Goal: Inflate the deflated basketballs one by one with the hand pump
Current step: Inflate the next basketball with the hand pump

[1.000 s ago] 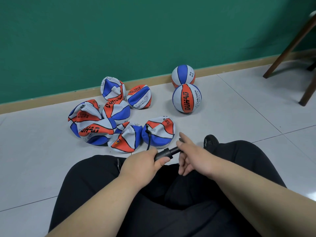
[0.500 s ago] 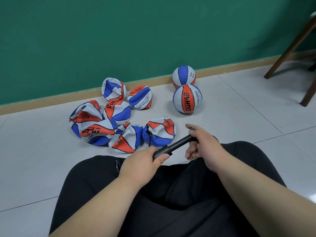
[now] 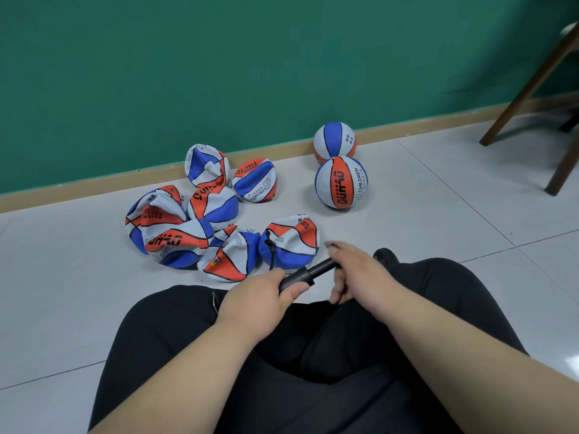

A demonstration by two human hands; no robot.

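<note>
At ten o'clock from the middle of our view we find a heap of deflated basketballs [image 3: 175,233]. They are crumpled shells in orange, blue and white, lying on the pale tiled floor [image 3: 438,214], some touching or overlapping one another. Behind them at twelve o'clock a tan baseboard [image 3: 94,189] runs below a green wall [image 3: 219,57].

Near the centre, just above the black trousers [image 3: 313,371] that fill the six o'clock part of the view, we see the left hand [image 3: 260,296]. Its fingers are wrapped round the barrel of the black hand pump [image 3: 308,274] and its thumb is pressed against the barrel's side. The pump slants up toward two o'clock. A thin black hose [image 3: 271,253] rises from near the left hand to the nearest deflated basketball [image 3: 291,242]. That ball sits at twelve o'clock from the hands, slumped on the floor at the right edge of the heap.

The right hand [image 3: 357,274] grips the pump's other end. Its fingers are curled round that end and hide it, and a short length of the pump shows between the hands.

At one o'clock from the hands, well apart from the heap, stands the front inflated basketball [image 3: 341,182]. The rear inflated basketball [image 3: 334,141] is just behind it, against the baseboard. At the far right, toward two o'clock, we see dark wooden chair legs [image 3: 529,83] standing on the floor.
</note>
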